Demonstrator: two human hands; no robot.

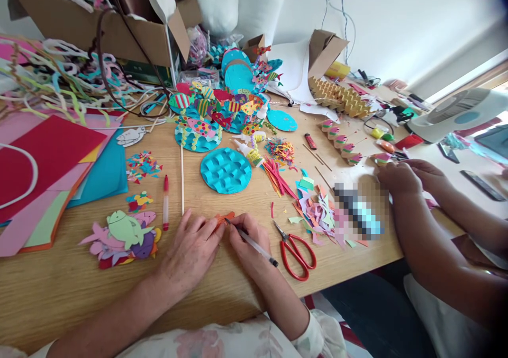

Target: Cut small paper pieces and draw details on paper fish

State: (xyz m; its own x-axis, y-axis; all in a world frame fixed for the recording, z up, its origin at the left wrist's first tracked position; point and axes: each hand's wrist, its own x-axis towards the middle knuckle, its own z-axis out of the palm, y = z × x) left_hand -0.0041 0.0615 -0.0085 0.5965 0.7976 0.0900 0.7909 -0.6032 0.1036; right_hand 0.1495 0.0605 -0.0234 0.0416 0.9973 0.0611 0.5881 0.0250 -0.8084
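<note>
My left hand (191,253) lies on the wooden table, its bent fingers holding down a small orange paper fish (227,217); most of the fish is hidden beneath them. In my right hand (251,241) is a clear-barrelled gel pen (256,245), its tip touching the fish. Red-handled scissors (297,254) lie partly spread just to the right of that hand. Left of my left hand sits a pile of paper fish cutouts (123,236), a pale green one on top. A red-capped pen (165,203) and a thin wooden stick (182,180) lie beyond it.
A blue scalloped paper disc (226,170), glue bottles (250,152) and decorated fish (198,127) lie ahead. Paper scraps (319,209) spread to the right. Coloured sheets (51,162) are stacked left. A co-worker's hands (400,177) handle something at the right, near a white machine (456,117).
</note>
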